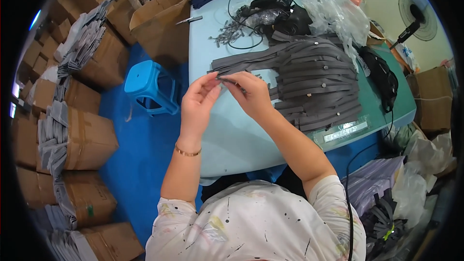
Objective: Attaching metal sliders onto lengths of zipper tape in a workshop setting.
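Over the table's left part, my left hand (199,94) and my right hand (251,94) meet fingertip to fingertip. Both are closed in a pinch on a small dark piece (222,79) between them; the fingers hide most of it, and its kind cannot be made out. Just beyond my fingertips lies the end of a bundle of dark grey flat straps (244,61). To the right spreads a wide stack of such straps (316,75), with small shiny bits dotted on it. Farther back sits a heap of small grey hardware pieces (231,31).
The pale table (220,152) carries black bundles (292,17), clear plastic bags (333,9), snips (189,20) and a black pouch (379,75). A blue stool (145,79) and filled cardboard boxes (89,137) stand left. A fan (416,14) is at the far right.
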Tool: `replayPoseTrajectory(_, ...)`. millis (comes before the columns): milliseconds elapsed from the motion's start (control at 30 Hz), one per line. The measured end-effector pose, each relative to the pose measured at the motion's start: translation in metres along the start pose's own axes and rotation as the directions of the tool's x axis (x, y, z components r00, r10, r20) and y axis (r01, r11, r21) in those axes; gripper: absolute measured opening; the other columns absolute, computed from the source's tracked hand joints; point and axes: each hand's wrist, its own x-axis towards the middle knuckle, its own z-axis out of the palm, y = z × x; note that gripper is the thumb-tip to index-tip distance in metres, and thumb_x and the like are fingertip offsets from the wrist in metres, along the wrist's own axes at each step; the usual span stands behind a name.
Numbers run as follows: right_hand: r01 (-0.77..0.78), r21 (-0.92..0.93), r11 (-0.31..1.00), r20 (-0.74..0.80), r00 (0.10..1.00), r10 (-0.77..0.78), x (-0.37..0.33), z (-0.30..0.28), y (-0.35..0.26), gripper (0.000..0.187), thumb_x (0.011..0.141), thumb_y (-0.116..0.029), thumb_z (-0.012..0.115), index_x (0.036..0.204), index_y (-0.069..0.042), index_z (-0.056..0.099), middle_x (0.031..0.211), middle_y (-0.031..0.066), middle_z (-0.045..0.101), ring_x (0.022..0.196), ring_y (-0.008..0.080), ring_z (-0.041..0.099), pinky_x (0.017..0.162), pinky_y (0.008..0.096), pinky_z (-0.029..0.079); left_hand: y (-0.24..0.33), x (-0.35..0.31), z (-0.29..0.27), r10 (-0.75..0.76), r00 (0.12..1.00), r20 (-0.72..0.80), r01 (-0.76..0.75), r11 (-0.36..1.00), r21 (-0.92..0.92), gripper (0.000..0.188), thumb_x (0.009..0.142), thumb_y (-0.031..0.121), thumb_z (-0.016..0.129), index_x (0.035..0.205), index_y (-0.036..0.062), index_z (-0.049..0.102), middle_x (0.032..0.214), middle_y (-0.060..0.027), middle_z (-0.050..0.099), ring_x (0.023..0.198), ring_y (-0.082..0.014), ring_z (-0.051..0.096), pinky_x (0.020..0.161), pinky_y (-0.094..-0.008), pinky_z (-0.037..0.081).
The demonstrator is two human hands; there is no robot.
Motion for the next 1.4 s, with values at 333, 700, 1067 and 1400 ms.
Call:
replayPoseTrajectory(333,-0.130,0.075,0.989,-0.031,0.991,0.132,-0.021,0.015,-0.044,0.030,0.074,0.001,0.065,0.103,-0.003,0.062,0.085,0.0124,0.063,0.068,0.0222,0.062,0.061,0.0286,0.051,0.001,-0.036,0.021,0.335,0.939,-0.073,-0.291,0.891,0.349,0.045,0.078,0.011,0.070,0.116,-0.0015,0.049,0.109,-0.0110,0.051,0.101,-0.0187,0.054,0.087,-0.0296,0.046)
replayPoseTrajectory(700,-0.143,0.232,0.962,-0.060,0.985,0.161,-0.021,-0.001,-0.070,0.038,0.076,-0.002,0.067,0.112,-0.012,0.060,0.078,0.0041,0.057,0.076,0.0134,0.055,0.056,0.0238,0.047,0.018,-0.053,0.002,0.344,0.938,-0.038,-0.270,0.796,0.542,0.017,0.090,0.006,0.050,0.101,-0.0005,0.061,0.094,-0.0102,0.064,0.082,-0.0196,0.061,0.072,-0.0268,0.048)
replayPoseTrajectory(1067,0.106,0.011,0.994,0.020,0.994,-0.106,-0.083,-0.013,-0.087,0.032,0.068,0.007,0.064,0.097,-0.006,0.065,0.083,0.0060,0.061,0.069,0.0217,0.056,0.057,0.0279,0.044,0.024,-0.099,-0.015,0.503,0.793,0.345,-0.575,0.428,0.698,0.018,0.074,-0.001,0.065,0.093,-0.0001,0.062,0.086,-0.0107,0.060,0.077,-0.0259,0.060,0.066,-0.0334,0.049)
replayPoseTrajectory(1400,-0.790,0.584,0.187,0.609,0.579,0.542,-0.072,-0.018,-0.066,0.022,0.087,-0.018,0.060,0.103,-0.003,0.065,0.093,0.0034,0.064,0.080,0.0072,0.056,0.069,0.0234,0.048,0.062,-0.094,0.001,0.559,0.697,0.450,-0.716,0.509,0.477,0.013,0.078,-0.003,0.060,0.090,0.0019,0.058,0.082,-0.0090,0.062,0.070,-0.0230,0.060,0.057,-0.0307,0.047)
